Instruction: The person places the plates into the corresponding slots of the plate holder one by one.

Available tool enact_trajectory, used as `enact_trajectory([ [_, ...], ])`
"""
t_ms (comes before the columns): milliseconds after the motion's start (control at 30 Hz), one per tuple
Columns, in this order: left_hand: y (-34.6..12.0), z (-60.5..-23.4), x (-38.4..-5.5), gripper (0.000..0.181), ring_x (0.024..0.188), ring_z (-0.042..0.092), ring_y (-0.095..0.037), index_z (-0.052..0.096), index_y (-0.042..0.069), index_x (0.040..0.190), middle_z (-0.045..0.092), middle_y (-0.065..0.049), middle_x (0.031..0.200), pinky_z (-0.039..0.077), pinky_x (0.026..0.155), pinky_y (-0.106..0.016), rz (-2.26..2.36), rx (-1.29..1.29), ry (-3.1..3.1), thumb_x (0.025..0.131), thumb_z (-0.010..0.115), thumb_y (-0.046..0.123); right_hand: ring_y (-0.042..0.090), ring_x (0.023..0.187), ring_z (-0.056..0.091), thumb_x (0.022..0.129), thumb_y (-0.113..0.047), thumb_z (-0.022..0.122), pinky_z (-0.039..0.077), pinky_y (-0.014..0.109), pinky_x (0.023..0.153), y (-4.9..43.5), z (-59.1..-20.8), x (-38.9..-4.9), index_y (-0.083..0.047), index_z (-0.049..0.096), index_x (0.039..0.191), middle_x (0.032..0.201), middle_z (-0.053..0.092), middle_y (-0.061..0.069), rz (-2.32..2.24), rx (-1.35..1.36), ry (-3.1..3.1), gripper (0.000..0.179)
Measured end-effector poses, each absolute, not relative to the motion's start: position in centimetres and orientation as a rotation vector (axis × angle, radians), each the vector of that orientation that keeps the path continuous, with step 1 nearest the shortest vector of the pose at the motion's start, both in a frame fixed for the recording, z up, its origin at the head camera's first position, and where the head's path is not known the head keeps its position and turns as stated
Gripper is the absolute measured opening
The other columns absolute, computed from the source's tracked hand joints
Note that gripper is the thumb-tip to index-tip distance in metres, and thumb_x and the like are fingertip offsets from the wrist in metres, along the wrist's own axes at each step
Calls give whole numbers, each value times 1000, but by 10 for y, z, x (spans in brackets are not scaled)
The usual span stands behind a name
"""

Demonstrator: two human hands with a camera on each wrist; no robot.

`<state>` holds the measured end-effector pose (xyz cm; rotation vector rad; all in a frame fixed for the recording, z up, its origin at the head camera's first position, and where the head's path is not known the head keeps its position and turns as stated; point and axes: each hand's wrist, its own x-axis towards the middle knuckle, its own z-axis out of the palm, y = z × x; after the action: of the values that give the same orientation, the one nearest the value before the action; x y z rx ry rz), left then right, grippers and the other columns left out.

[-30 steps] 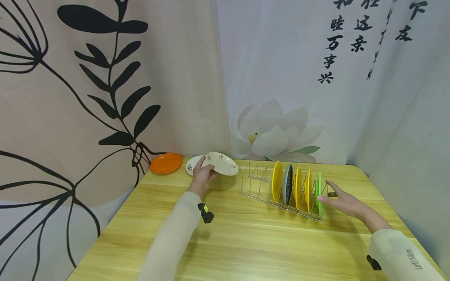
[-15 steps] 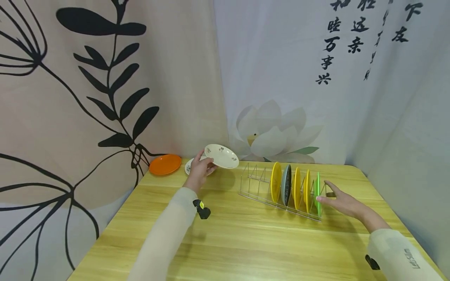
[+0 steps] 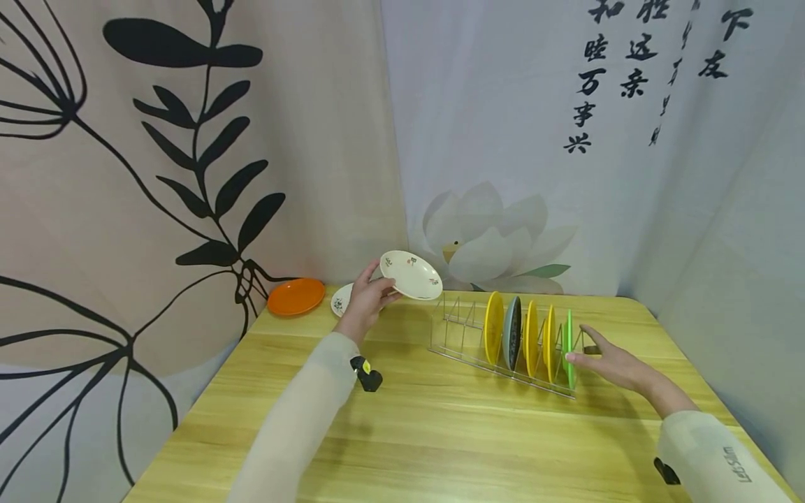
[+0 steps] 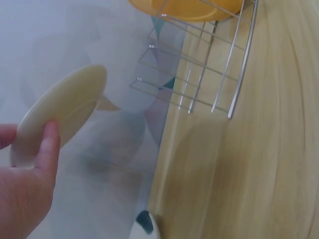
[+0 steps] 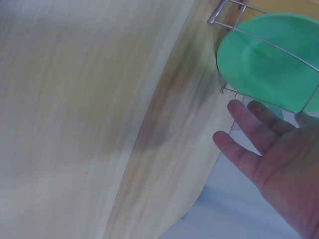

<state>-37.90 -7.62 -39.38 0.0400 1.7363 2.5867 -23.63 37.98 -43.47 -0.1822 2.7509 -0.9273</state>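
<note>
My left hand (image 3: 367, 302) holds a white oval plate (image 3: 411, 275) with small printed sprigs by its edge, raised and tilted behind the rack's left end. In the left wrist view, the thumb lies against one face of that plate (image 4: 62, 112). A wire plate rack (image 3: 448, 352) stands on the table; its left slots hold nothing. Yellow plates (image 3: 493, 328), a grey-blue plate with a dark patterned face (image 3: 512, 334) and a green plate (image 3: 569, 349) stand upright in it. Beside the green plate (image 5: 264, 59), my right hand (image 3: 619, 365) rests at the rack's right end, fingers spread.
An orange plate (image 3: 295, 296) lies at the table's back left corner. Next to it is another patterned white plate (image 3: 340, 300), partly hidden by my left hand. A printed curtain (image 3: 327, 140) hangs right behind the table's (image 3: 440, 433) back edge.
My left hand has lifted the white plate off the table area, then carried it right, towards the rack's left end. The right hand keeps its place at the rack.
</note>
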Motion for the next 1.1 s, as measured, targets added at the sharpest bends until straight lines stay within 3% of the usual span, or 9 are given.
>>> enact_trajectory([
  [333, -60, -384, -376, 75, 79, 67, -19, 33, 14, 155, 59, -20, 114, 53, 93, -48, 2543, 164, 1731, 90, 57, -12, 64, 124, 38, 100, -54, 48, 39, 75, 88, 379, -434, -236, -2, -8, 157, 143, 31, 45, -918, -186, 2753, 96],
  [633, -46, -379, -376, 75, 81, 67, -23, 34, 14, 155, 52, -25, 125, 52, 92, -50, 2472, 243, 1725, 89, 56, -15, 65, 125, 36, 100, -55, 48, 39, 75, 88, 379, -434, -236, -3, -8, 157, 145, 28, 45, -913, -183, 2755, 96],
  [1100, -22, -369, -370, 75, 87, 64, -24, 37, 16, 154, 51, -26, 128, 50, 95, -54, 2333, 295, 1775, 89, 59, -14, 64, 124, 38, 100, -55, 48, 40, 75, 87, 380, -435, -237, -3, -8, 157, 143, 31, 44, -915, -187, 2753, 96],
])
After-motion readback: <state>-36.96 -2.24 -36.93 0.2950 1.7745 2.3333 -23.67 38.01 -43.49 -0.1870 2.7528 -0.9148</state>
